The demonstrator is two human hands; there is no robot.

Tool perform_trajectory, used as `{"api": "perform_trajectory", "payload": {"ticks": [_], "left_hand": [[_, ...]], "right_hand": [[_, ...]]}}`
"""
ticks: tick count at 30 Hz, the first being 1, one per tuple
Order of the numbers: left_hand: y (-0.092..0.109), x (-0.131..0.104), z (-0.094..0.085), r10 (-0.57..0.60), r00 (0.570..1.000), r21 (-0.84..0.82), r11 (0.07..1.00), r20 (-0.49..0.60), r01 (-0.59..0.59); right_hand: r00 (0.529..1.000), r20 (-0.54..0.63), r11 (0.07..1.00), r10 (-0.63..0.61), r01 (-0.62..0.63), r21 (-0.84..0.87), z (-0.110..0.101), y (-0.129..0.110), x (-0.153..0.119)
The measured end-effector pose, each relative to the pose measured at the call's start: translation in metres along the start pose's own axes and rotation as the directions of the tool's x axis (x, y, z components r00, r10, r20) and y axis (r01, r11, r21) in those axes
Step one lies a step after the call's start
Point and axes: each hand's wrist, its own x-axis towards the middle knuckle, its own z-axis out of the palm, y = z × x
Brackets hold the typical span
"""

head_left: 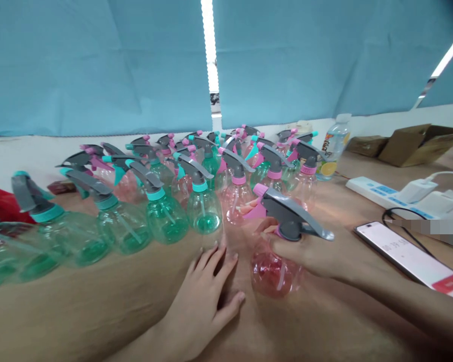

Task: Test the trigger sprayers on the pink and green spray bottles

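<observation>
My right hand is wrapped round the neck of a pink spray bottle with a grey and pink trigger head. That bottle stands upright near the front of the wooden table. To its left, my left hand lies flat on the wood, fingers spread, touching no bottle. Just beyond my fingertips is a clear green spray bottle with a teal collar. Another pink spray bottle stands behind the held one, its lower part partly covered by my right fingers.
Several green and pink spray bottles stand in rows across the back and left. On the right are a drink bottle, an open cardboard box, a white power strip with plugs and a phone beside a black cable.
</observation>
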Motion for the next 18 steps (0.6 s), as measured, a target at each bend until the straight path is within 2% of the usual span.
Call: {"api": "perform_trajectory", "payload": {"ticks": [13, 18], "left_hand": [[-0.0027, -0.0011, 0.0033, 0.005, 1.000, 0.006, 1.000, -0.028, -0.005], [-0.0018, -0.0006, 0.0016, 0.001, 1.000, 0.019, 1.000, -0.007, -0.001]], "right_hand": [[0.999, 0.002, 0.991, -0.037, 0.037, -0.126, -0.0028, -0.0060, 0.0035], [0.998, -0.024, 0.968, 0.050, -0.055, -0.245, -0.0045, -0.0092, 0.0001]]}}
